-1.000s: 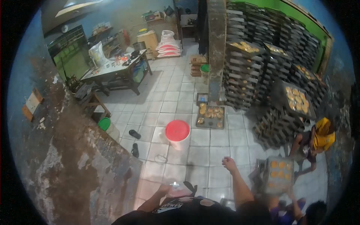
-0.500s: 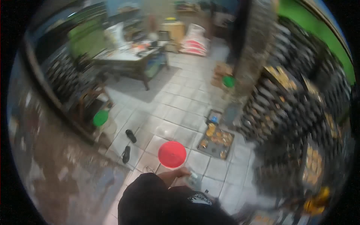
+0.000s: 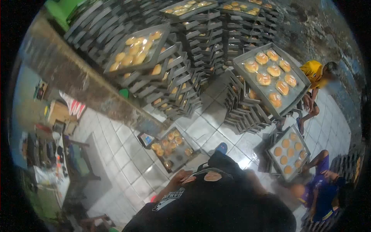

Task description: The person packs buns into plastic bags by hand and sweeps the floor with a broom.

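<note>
Close to the front of my dark shirt, my left hand (image 3: 178,181) is closed at the edge of a clear plastic wrapper with round golden buns (image 3: 212,176) inside. The shirt covers part of this packet. On my right side a blurred forearm (image 3: 257,183) shows, but the hand itself is hidden. Just ahead on the floor lies a dark tray (image 3: 178,157) with several buns on it. A sliver of a red bucket (image 3: 153,198) peeks out beside my left arm.
Tall tray stacks stand ahead, one topped by a tray of glossy buns (image 3: 273,70). A lower bun tray (image 3: 288,154) is at right. Two people sit there, one in a yellow shirt (image 3: 311,70), one in dark blue (image 3: 324,199). A pillar (image 3: 89,77) and table (image 3: 63,189) are left.
My view has swung to the right, toward the tray stacks and the seated people. The red bucket has nearly left the view. Wrapped buns now show at my left hand.
</note>
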`<state>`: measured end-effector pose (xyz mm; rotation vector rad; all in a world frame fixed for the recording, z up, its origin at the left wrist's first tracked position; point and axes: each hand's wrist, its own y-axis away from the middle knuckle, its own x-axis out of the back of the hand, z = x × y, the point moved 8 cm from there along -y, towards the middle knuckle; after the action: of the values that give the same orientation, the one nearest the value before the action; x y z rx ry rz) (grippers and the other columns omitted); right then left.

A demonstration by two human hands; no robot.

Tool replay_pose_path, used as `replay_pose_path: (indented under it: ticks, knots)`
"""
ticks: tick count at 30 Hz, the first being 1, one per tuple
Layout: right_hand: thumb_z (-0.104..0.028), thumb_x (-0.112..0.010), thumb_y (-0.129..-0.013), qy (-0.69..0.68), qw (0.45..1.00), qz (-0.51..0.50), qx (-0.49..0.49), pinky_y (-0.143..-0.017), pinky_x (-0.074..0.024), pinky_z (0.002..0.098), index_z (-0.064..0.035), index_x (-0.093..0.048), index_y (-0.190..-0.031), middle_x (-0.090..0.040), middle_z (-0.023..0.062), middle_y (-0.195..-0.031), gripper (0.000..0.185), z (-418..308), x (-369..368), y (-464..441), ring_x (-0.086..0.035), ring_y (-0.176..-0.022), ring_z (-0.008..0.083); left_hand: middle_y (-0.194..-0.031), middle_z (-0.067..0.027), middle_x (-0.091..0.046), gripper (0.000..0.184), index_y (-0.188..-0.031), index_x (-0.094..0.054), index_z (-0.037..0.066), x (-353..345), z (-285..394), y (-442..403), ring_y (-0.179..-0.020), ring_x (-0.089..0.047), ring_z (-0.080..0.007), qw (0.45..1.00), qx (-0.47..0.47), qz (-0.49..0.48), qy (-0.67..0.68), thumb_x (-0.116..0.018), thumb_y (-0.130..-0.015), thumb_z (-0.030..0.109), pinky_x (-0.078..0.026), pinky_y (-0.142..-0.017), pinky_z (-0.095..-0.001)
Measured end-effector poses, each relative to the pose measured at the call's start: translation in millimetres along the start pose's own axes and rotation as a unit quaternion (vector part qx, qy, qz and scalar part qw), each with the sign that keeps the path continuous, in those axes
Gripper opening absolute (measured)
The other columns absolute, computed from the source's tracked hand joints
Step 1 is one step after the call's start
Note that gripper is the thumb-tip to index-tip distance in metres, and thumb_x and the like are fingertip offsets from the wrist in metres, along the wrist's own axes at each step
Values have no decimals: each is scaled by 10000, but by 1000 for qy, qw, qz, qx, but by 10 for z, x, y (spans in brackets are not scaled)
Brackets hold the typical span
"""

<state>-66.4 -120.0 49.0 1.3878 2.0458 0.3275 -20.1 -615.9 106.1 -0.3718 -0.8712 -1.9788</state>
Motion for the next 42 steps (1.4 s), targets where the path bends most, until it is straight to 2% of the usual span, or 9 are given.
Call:
replay_pose_path:
  ticks: [2,7,12,16,20,21,25,31,42]
  knots:
    - [-142,-646,-921,-140,990,16,-18,-608,-572,310,-44,-662,-1161,-706,109,-998,260,-572,-35,-504,-681,-773,212,-1222,-126,-676,434,-1260,-664,10,640,210,-539,-1056,-641,-217,996,67,-17,63,-654,-961,324,-505,-944,-353]
    - [-208,-600,-995,61,992,92,-57,-784,-551,357,-56,-576,-1304,-689,98,-1139,345,-1725,213,-1352,-681,-977,219,-1240,-142,-674,492,-1278,-666,9,1973,560,-1934,-1102,-615,-197,927,92,6,364,-602,-1011,417,-515,-948,-358]
    - [-195,-612,-988,36,974,214,-66,-825,-558,282,-35,-540,-1365,-681,125,-1199,416,-2529,3,-1551,-681,-1006,206,-1048,-96,-736,304,-1129,-718,-29,2607,792,-3471,-896,-685,-153,919,35,-51,389,-657,-971,223,-556,-816,-329]
    - [-239,-647,-973,-106,967,229,-34,-910,-567,424,-45,-536,-1338,-655,165,-1240,429,-2574,-284,-1783,-655,-1108,292,-1016,-143,-744,294,-1047,-730,-24,2438,446,-4933,-886,-706,-202,958,75,-13,276,-674,-924,237,-560,-819,-384]
    - [-209,-586,-1012,523,809,143,226,-901,-527,398,-57,-539,-1341,-661,139,-1218,366,-2290,-80,-1877,-638,-1116,245,-985,-190,-752,288,-965,-742,-19,2465,84,-6408,-876,-727,-251,984,46,-18,172,-691,-877,251,-564,-821,-440]
    - [-237,-590,-1009,457,856,152,188,-889,-528,396,-50,-556,-1315,-664,142,-1186,360,-2384,-37,-1823,-642,-1089,243,-877,-150,-748,339,-938,-733,-44,2969,496,-6255,-783,-709,-216,930,-4,-35,366,-720,-851,284,-550,-688,-412]
    - [-348,-608,-999,135,965,213,75,-842,-532,388,-22,-623,-1211,-674,152,-1060,389,-2462,-287,-2219,-659,-979,234,-975,-105,-737,309,-1079,-723,6,3742,546,-6656,-787,-688,-205,940,267,98,189,-736,-871,235,-549,-681,-375]
    - [-205,-611,-987,84,937,338,-10,-856,-531,368,-73,-554,-1330,-677,113,-1167,372,-3495,-960,-2339,-673,-1020,223,-780,-98,-711,225,-909,-730,-7,3353,50,-6990,-674,-663,-245,830,276,103,473,-780,-836,201,-519,-603,-416]
    - [-193,-584,-995,-358,792,493,-30,-720,-568,394,-60,-539,-1334,-704,124,-1089,366,-2,-1206,-1986,-693,-902,240,-1097,-120,-699,263,-1169,-687,13,3493,917,-6882,-933,-680,-237,944,-13,-149,293,-624,-960,159,-564,-809,-397]
